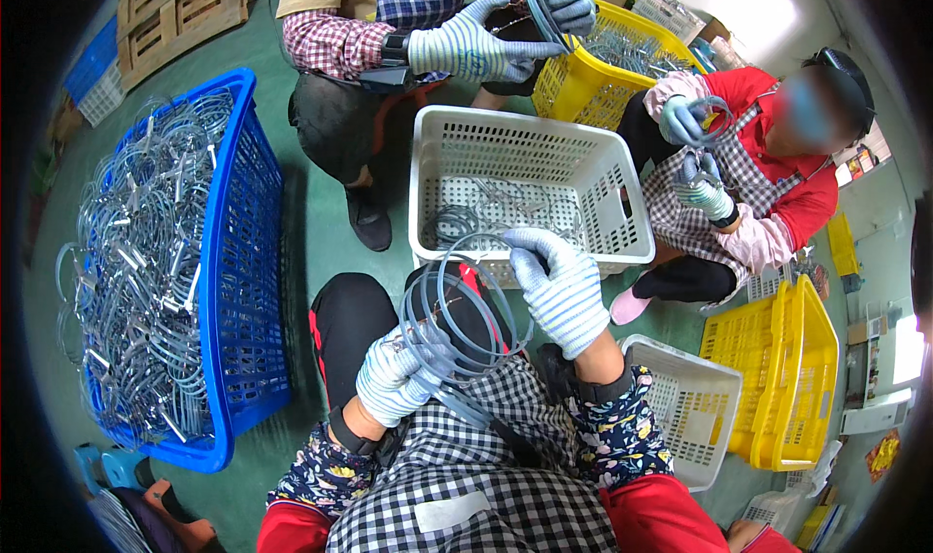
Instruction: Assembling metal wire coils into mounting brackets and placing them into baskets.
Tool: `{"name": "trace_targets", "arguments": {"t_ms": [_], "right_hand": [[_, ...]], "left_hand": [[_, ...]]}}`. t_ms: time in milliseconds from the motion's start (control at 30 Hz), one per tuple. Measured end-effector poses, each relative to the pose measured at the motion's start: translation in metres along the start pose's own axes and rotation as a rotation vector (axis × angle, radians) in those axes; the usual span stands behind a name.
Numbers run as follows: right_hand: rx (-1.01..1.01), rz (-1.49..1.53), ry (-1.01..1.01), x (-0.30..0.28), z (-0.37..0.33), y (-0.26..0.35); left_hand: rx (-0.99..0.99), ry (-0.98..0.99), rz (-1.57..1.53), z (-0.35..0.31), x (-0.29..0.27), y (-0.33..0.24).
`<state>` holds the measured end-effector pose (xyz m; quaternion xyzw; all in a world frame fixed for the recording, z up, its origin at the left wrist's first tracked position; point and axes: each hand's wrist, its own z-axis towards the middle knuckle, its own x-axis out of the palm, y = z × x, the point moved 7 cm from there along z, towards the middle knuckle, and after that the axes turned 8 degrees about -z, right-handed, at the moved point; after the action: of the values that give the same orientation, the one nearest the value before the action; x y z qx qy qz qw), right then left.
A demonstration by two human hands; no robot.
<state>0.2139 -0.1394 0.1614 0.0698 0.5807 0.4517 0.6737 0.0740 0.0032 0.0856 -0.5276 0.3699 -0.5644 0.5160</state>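
A loose coil of thin grey-blue cable (471, 409) spreads in several open loops above my lap, over a black-and-white checked apron. My left hand (397, 376), in a striped white work glove, is closed around the lower left side of the loops. Copper-coloured strands show near its fingertips. At the upper right of the coil, my gloved right hand (562, 289) pinches a loop between thumb and fingers. Just beyond stands a white perforated basket (520, 118) with a few cable coils (455, 224) at its bottom.
A blue basket (248, 281) heaped with cables stands at my left. Across from me one co-worker's gloved hands (476, 48) hold a coil; another's hands (688, 120) do too at the right. Yellow baskets (763, 388) and a white basket (685, 359) stand right.
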Motion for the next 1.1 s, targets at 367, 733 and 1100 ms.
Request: {"name": "trace_targets", "arguments": {"t_ms": [367, 733, 1100], "right_hand": [[-0.002, 0.149, 0.211, 0.021, -0.001, -0.013], [0.513, 0.551, 0.626, 0.056, -0.047, -0.029], [0.697, 1.16, 0.436, 0.076, -0.073, -0.045]], "left_hand": [[0.299, -0.011, 0.344, 0.001, -0.004, -0.012], [0.232, 0.088, 0.235, -0.001, -0.009, -0.01], [0.261, 0.034, 0.263, -0.002, -0.006, -0.004]]}}
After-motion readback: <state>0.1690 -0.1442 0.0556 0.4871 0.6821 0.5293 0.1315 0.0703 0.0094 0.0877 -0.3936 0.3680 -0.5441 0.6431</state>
